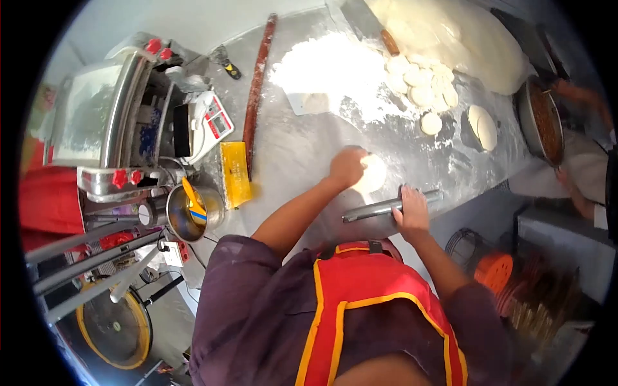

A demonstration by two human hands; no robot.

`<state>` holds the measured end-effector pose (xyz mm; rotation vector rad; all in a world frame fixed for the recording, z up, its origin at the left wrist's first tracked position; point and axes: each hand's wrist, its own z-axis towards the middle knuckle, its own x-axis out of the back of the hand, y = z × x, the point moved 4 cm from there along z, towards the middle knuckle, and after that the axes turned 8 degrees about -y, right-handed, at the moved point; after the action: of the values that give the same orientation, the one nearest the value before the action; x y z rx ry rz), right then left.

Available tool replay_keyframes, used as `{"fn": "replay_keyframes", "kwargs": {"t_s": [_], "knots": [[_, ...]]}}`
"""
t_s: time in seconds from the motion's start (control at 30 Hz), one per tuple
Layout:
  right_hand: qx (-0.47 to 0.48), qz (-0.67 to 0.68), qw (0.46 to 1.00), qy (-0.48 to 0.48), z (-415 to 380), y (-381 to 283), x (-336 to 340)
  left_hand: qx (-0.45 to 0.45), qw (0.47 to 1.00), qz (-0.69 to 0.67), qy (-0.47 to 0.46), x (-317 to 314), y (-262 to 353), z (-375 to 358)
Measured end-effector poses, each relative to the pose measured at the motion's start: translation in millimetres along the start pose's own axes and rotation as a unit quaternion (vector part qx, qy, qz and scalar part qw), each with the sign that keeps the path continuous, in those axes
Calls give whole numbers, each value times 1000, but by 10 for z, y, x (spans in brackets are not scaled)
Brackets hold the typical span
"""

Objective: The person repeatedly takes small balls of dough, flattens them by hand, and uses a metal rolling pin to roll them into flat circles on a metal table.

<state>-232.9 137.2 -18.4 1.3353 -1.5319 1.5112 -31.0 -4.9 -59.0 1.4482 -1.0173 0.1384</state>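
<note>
My left hand (347,168) has its fingers curled at the left edge of a flat dough round (373,177) on the metal worktop. Nearer my body, my right hand (413,211) lies across a metal rolling pin (370,211), the fingers over its far side. The pin sits slightly apart from the dough round. Farther away are a small dough piece (431,123), two overlapping flattened rounds (482,127) and a cluster of dough pieces (421,87).
Loose flour (328,67) and a large dough mass (457,38) cover the far side. A cleaver (364,19), long wooden rolling pin (259,83), scale (212,122), yellow box (235,174) and metal pot (193,212) stand around. At right, another person's hands hold a pan of filling (544,122).
</note>
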Motion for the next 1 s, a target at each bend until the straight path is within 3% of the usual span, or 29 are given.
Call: {"fn": "replay_keyframes", "kwargs": {"t_s": [0.07, 0.1, 0.17, 0.23, 0.37, 0.47, 0.5, 0.53, 0.6, 0.63, 0.7, 0.73, 0.83, 0.93, 0.97, 1.0], "knots": [[-81, -49, 995, 17, 246, -156, 8, 14, 997, -5, -81, -88, 220, -55], [-64, -66, 994, 59, 385, -158, 1, 24, 993, -7, -118, -122, 282, -50], [-26, -99, 984, 146, 728, -134, -32, 38, 993, 8, -107, -134, 277, 59], [-65, -69, 985, 147, 1173, -87, -5, 81, 990, 16, -112, -38, 296, 188], [-82, -3, 986, 147, 1812, -29, 108, 70, 993, 54, -80, -39, 293, 393], [-59, 12, 996, 72, 1282, -177, 100, 49, 997, 41, -41, -16, 194, 273], [-15, -22, 996, 86, 868, -195, -2, 54, 998, 9, 13, -2, 82, 157], [30, -55, 993, 103, 531, -207, -91, 73, 997, -10, 7, -4, -51, 51], [-12, -50, 998, 31, 310, -233, -63, 114, 992, -45, -7, 33, -191, -149], [-32, -45, 998, -3, 303, -231, -60, 99, 994, -27, -44, 65, -157, -148], [-25, -62, 995, 75, 728, -199, -93, 74, 990, 13, -122, 133, -37, -222], [-18, -72, 990, 117, 1055, -170, -65, 85, 988, 22, -126, 186, 12, -144], [-59, -76, 990, 103, 1721, -148, 53, 97, 983, 45, -152, 168, 152, 176], [-10, -28, 997, 70, 1218, -245, 20, 22, 990, 55, -130, 231, 235, 47], [0, -48, 997, 64, 843, -209, -119, 10, 997, 30, -75, 150, 32, -17], [24, -71, 996, 56, 482, -260, -149, 43, 996, 9, -74, 191, -36, -71]]}}
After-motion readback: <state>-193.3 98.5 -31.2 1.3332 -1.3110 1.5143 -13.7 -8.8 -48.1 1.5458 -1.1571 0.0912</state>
